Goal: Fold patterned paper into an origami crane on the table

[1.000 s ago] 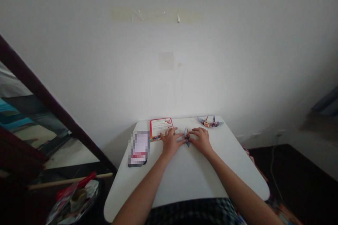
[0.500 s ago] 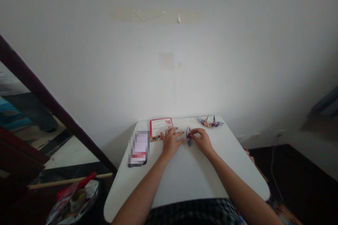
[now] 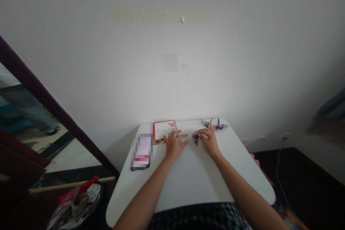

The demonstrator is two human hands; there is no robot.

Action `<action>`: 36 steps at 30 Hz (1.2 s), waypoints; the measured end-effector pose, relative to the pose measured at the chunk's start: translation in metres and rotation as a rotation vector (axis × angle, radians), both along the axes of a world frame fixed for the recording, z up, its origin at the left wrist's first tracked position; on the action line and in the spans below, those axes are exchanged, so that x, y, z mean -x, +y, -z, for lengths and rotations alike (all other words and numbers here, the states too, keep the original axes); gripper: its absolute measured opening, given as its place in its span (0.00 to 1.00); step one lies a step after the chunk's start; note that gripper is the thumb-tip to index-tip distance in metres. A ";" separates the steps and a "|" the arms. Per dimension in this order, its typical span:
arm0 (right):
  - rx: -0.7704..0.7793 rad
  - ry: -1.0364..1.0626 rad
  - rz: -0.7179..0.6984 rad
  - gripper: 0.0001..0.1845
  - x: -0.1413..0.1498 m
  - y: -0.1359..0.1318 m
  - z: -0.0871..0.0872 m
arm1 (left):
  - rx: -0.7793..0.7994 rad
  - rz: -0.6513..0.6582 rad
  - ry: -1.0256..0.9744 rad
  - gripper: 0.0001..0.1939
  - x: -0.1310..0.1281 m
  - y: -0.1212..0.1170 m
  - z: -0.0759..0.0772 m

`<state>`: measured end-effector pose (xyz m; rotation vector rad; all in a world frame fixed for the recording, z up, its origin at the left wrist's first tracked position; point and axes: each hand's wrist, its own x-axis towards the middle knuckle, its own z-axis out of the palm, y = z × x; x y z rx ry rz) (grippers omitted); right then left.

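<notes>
My right hand (image 3: 208, 141) pinches a small folded paper crane (image 3: 195, 138) with blue and purple print, a little right of the table's middle. My left hand (image 3: 174, 145) rests with fingers spread on the white table (image 3: 188, 183), a short way left of the crane and not touching it. Its fingers lie at the edge of a red-bordered printed card (image 3: 165, 129). Behind my right hand, more folded paper cranes (image 3: 215, 125) in printed paper sit at the table's far right corner.
A phone (image 3: 142, 151) with a blurred-out screen lies on the table's left side. A pale wall (image 3: 172, 93) rises behind the table. On the floor at left are a bin (image 3: 78, 205) with rubbish and a wooden stick (image 3: 72, 184), near a dark-framed mirror (image 3: 58, 109).
The crane has left my left hand's fingers and moved right and slightly away in my right hand, turning as it went. My left hand stays almost still. In the mirror, a trousered leg shifts.
</notes>
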<state>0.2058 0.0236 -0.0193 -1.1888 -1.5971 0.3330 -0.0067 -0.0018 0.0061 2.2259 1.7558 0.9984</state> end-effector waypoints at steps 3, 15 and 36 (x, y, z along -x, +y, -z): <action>0.011 -0.067 0.032 0.09 0.002 0.001 0.006 | 0.006 0.005 -0.004 0.13 0.000 0.000 0.000; 0.029 -0.269 0.038 0.07 0.007 -0.001 0.010 | -0.018 0.044 -0.041 0.10 -0.003 0.001 -0.002; 0.004 -0.125 -0.149 0.07 0.016 -0.015 -0.012 | -0.040 0.027 -0.117 0.05 -0.009 0.001 0.001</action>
